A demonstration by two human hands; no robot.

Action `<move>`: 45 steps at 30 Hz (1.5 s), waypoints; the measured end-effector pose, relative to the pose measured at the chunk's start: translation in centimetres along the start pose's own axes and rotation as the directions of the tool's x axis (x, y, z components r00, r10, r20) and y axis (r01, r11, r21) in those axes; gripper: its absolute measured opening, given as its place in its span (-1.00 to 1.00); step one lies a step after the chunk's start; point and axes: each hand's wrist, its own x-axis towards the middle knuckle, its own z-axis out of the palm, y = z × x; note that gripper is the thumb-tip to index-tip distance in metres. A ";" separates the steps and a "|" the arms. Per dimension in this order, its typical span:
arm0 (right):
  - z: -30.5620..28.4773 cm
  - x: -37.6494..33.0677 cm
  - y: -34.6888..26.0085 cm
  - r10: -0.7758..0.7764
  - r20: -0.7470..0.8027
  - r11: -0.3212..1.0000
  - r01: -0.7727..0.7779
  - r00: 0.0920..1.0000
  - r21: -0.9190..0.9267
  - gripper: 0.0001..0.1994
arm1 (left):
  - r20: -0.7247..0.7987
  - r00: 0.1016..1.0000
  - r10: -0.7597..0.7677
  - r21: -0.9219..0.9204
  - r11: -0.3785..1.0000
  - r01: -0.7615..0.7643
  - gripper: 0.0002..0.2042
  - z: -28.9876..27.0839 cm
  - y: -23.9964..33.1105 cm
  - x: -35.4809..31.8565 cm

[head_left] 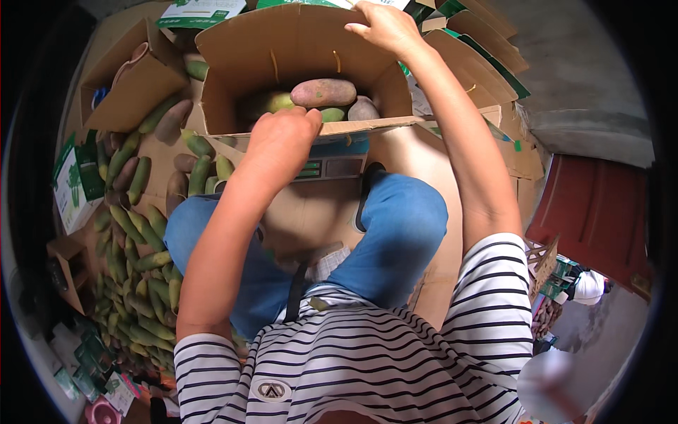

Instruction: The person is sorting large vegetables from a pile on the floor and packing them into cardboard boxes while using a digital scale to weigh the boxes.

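Cardboard box (296,49) holding four visible mangoes (323,92) is gripped by both hands: left hand (282,138) near rim, right hand (385,27) far flap.

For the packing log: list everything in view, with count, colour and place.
open carton: one, brown, top centre, on a scale
mangoes in carton: about four, green and reddish
loose mangoes: dozens, green, left on the floor
scale: one, grey, under the carton
small carton: one, brown, upper left
flat cartons: a stack, brown and green, upper right
left hand: on the carton's near edge
right hand: on its far flap
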 end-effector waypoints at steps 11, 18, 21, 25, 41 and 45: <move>0.9 -0.4 -2.6 0.114 -0.026 0.983 -0.116 0.993 -0.145 -0.73 | 0.004 1.000 0.008 0.038 0.999 -0.008 -0.95 0.4 0.7 -0.1; 1.1 -1.4 -2.8 0.004 -0.162 0.995 -0.021 0.987 -0.101 -0.80 | -0.030 0.999 0.025 0.034 0.999 -0.024 -0.93 0.5 0.5 0.4; 1.5 -1.0 -1.4 0.054 -0.097 0.982 -0.070 0.994 -0.176 -0.78 | -0.056 0.998 0.043 0.027 0.999 -0.041 -0.90 0.8 0.6 0.9; 2.2 -0.6 -1.3 -0.033 -0.151 0.986 0.008 0.988 -0.167 -0.75 | -0.040 0.999 0.023 0.042 0.999 -0.022 -0.91 1.0 0.3 0.9; -5.8 -18.7 4.9 -0.106 -0.154 0.994 0.101 0.982 -0.035 -0.84 | -0.042 0.853 0.520 0.075 0.853 -0.517 -0.95 0.5 9.3 1.2; -6.2 -34.5 6.5 0.369 -0.174 0.929 -0.357 0.913 0.099 -0.72 | 0.104 0.623 0.775 0.005 0.626 -0.779 -0.92 1.2 16.6 1.0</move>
